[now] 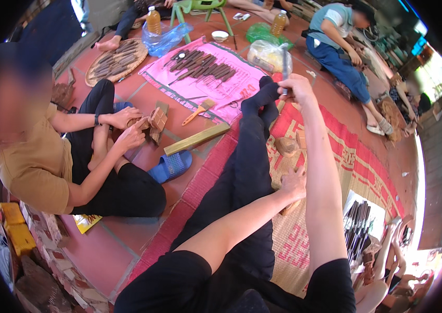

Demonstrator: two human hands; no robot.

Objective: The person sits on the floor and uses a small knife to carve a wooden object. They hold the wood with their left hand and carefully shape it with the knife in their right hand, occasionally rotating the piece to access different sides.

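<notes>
Raised above the mat near my feet, my right hand [298, 89] is closed around a slim upright tool [285, 65], perhaps a chisel; its exact kind is unclear. My left hand [294, 183] lies lower, beside my outstretched legs, with bent fingers on a pale wooden piece [289, 208] on the mat. Much of that piece is hidden under the hand and wrist. Just beyond it sits a rounded, light brown lump of wood [286, 146], with a small reddish-brown block [301, 139] beside it.
A co-worker at left handles carved wood [157, 121]. Ahead, a pink cloth [153, 70] bears several carving tools; a brush [198, 111] and wooden bar [196, 139] lie nearer. More tools [357, 224] lie at right on the woven mat [304, 229]. Others sit around.
</notes>
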